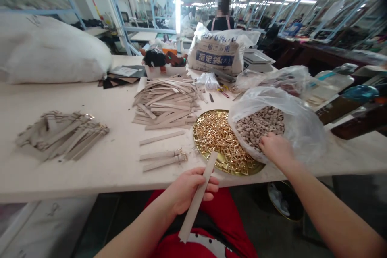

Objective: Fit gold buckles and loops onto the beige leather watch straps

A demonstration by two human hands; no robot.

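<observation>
A flat beige strap (198,197) lies slantwise in my left hand (192,187), held between thumb and fingers in front of the table edge. My right hand (277,150) is at the mouth of a clear plastic bag (305,129), its fingers closed at the small beige strap loops (260,127) inside. Whatever is between those fingertips is hidden. Left of the bag, many gold metal buckles (220,137) fill a round gold tray (226,165). One bare strap (162,137) and two straps with buckles (163,161) lie on the table nearby.
Behind the tray is a large pile of loose straps (169,100). Buckled straps (66,135) are heaped at the left. A white sack (51,52), a printed bag (216,52) and small tools (223,92) sit farther back. Another person (223,16) is in the background.
</observation>
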